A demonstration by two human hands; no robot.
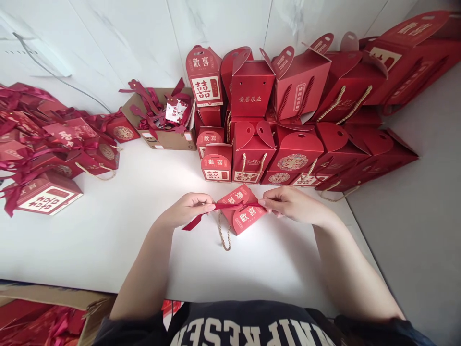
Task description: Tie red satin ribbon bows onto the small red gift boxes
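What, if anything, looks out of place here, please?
Nothing looks spilled or clearly damaged. At left, the pile of ribboned boxes looks jumbled, lying at mixed angles. At the back, one upper box stands with its top flaps spread apart, unlike the front box, whose flaps fold down under the ribbon.

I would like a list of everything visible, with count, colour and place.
Table: 1, white, centre.
Gift box: 1, red, on the table.
Ribbon: 1, dark red, across gift box.
Cord handle: 1, gold, gift box's left.
Stacked boxes: many, red, back centre to right.
Ribbon-tied boxes: several overlapping, red, left.
Small carton: 1, brown, left of stacked boxes.
Tags with ribbons: several, mostly red, inside small carton.
Large carton: 1, brown, lower left, red contents.
Cable: 1, grey, upper left.
Wall: 1, white, back.
Side panel: 1, grey, right.
Shirt: 1, dark, bottom.
Left hand: 1, bare, pinching ribbon.
Right hand: 1, bare, pinching ribbon.
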